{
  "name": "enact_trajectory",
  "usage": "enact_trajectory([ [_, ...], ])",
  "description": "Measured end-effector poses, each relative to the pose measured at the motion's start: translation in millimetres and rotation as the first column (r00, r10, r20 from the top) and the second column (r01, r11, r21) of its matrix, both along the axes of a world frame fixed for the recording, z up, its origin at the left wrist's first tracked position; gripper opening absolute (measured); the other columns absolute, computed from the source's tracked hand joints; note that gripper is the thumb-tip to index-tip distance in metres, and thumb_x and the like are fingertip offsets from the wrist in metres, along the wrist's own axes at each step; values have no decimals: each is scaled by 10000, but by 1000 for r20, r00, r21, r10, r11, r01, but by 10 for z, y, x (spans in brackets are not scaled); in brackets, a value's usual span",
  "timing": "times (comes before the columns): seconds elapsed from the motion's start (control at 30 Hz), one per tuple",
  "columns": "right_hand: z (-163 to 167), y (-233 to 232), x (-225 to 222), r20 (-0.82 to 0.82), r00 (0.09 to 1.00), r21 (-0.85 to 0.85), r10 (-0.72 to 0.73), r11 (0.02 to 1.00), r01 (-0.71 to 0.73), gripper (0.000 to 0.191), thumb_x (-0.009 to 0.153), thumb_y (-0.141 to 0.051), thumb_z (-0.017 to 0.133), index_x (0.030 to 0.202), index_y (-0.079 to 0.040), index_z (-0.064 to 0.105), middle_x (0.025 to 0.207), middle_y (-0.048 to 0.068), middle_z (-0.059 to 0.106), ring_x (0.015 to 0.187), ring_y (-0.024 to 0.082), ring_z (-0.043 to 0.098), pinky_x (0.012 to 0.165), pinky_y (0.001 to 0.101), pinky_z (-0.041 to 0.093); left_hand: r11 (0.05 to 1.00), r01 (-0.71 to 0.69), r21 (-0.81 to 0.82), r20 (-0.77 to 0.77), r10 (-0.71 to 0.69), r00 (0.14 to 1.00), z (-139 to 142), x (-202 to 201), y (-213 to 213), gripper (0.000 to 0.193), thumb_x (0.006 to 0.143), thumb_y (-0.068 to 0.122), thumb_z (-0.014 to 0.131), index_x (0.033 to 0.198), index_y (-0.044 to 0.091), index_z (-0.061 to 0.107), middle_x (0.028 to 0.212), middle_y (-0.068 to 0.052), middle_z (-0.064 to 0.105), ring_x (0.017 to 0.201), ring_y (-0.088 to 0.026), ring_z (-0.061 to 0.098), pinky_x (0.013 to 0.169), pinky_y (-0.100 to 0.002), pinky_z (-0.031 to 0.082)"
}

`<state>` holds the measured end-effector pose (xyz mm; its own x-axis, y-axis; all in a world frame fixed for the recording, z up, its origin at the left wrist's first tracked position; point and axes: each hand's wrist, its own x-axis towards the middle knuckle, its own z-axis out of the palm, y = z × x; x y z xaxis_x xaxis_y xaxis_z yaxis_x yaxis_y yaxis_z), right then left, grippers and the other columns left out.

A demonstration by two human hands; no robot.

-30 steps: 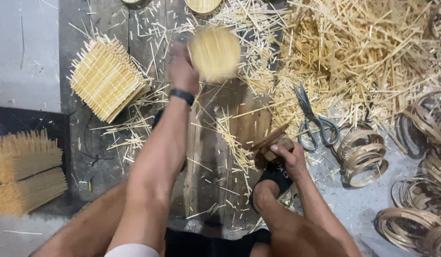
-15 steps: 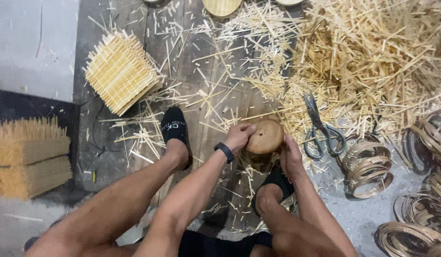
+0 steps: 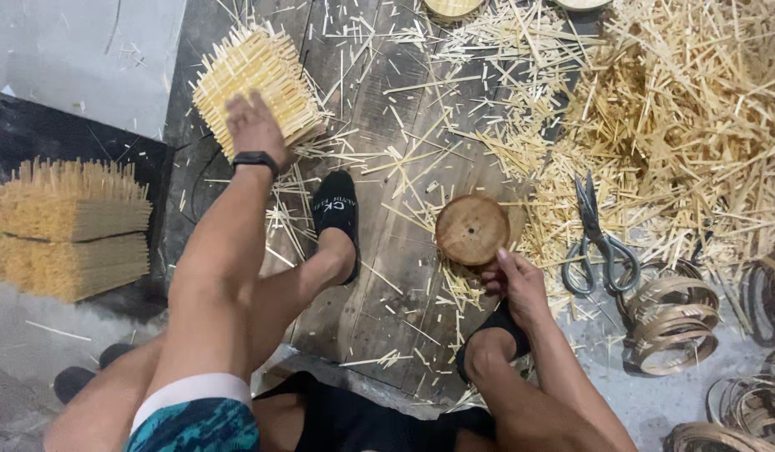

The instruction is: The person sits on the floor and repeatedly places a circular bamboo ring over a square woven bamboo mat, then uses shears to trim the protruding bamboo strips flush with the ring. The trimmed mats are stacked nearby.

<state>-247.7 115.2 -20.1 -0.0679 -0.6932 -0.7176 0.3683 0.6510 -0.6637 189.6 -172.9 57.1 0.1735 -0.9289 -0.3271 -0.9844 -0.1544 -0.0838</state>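
Since half a second ago, the left hand [image 3: 255, 127] has gone away from the round wooden block [image 3: 472, 228] and now reaches far forward to the woven mat of bamboo sticks [image 3: 258, 82]. This hand lies on the near edge of the mat with the fingers spread and bent a little; whether they already grip it, I cannot tell, because only the back of the hand shows. A black watch [image 3: 255, 158] sits on the wrist just behind it.

The right hand [image 3: 516, 284] has stayed beside the wooden block. It is half closed, and its fingertips touch the lower right rim of the block, which lies flat on the dark wooden board [image 3: 387, 276], just in front of this hand. The hand does not enclose the block.

No real container is in view. The bundles of cut sticks [image 3: 68, 230] stand well apart to the left of the left arm. The loose heap of bamboo splinters [image 3: 689, 109] lies in front and to the right of the right hand. Scissors [image 3: 594, 243] lie near the right hand, on its right side, and bamboo rings [image 3: 672, 322] are stacked beyond them. A foot in a black sock [image 3: 336, 218] rests between the two hands.
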Motion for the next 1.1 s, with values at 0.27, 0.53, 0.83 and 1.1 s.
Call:
enact_trajectory([
  [0.27, -293, 217, -44, 5, 1000, 29, -16, 999, 16, 410, 985, -404, 643, 1004, 2, 696, 851, 105, 716, 715, 180, 702, 613, 305, 561, 964, 223, -147, -5, -226, 974, -404, 251, 131, 758, 901, 142, 649, 1546, -81, 318, 1552, -418, 328, 1402, -601, 359, 1139, -610, 338],
  [0.53, -344, 208, -82, -50, 999, 23, 16, 1000, -15, 374, 986, -375, 652, 1011, -6, 704, 846, 88, 716, 714, 175, 701, 605, 282, 539, 767, 564, -307, 81, -569, 818, -341, -472, 658, 596, 855, 159, 674, 1439, 115, 561, 1532, -219, 478, 1364, -518, 475, 1110, -558, 434],
  [0.83, -226, 171, -35, -18, 999, 8, -29, 1000, 29, 356, 999, -339, 661, 1019, 16, 686, 836, 101, 713, 687, 172, 689, 571, 300, 545, 850, -215, -480, -360, 33, 932, -85, 31, 333, 376, 749, 295, 825, 986, 9, 765, 1037, -250, 671, 950, -399, 646, 855, -475, 523],
  [1.1, -38, -170, 83, -87, 995, -88, -38, 996, 30, 298, 944, -182, 705, 1144, 29, 638, 853, 111, 715, 696, 183, 705, 562, 343, 596, 789, -332, -517, -463, 68, 884, -188, 202, 230, 229, 869, 230, 782, 821, 7, 763, 946, -250, 693, 849, -364, 672, 807, -441, 548],
])
